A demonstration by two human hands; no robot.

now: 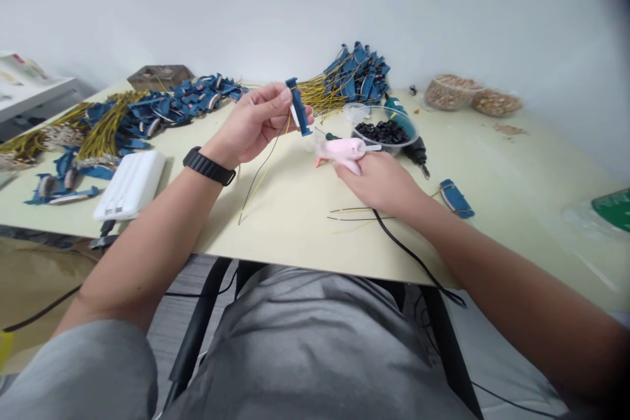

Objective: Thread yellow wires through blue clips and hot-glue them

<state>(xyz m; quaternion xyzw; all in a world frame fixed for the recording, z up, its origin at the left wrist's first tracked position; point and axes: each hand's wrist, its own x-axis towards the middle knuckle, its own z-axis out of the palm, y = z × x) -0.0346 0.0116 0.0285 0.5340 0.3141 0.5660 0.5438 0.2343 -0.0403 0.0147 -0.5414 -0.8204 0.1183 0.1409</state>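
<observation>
Left of the clear bowl (414,135), the left hand (256,117) pinches a blue part (300,111), best held steady; in front of the bowl, the right hand (386,180) curls round a pink glue gun (345,149), best guided slowly.

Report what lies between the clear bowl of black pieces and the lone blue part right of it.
In the head view, the power tool's black front end lies between the clear bowl and the lone blue part.

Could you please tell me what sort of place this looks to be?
Probably an assembly workspace, judging by the heaped blue parts with yellow wires, the bowl of small black pieces, and what looks like a pink glue gun in the right hand.
</observation>
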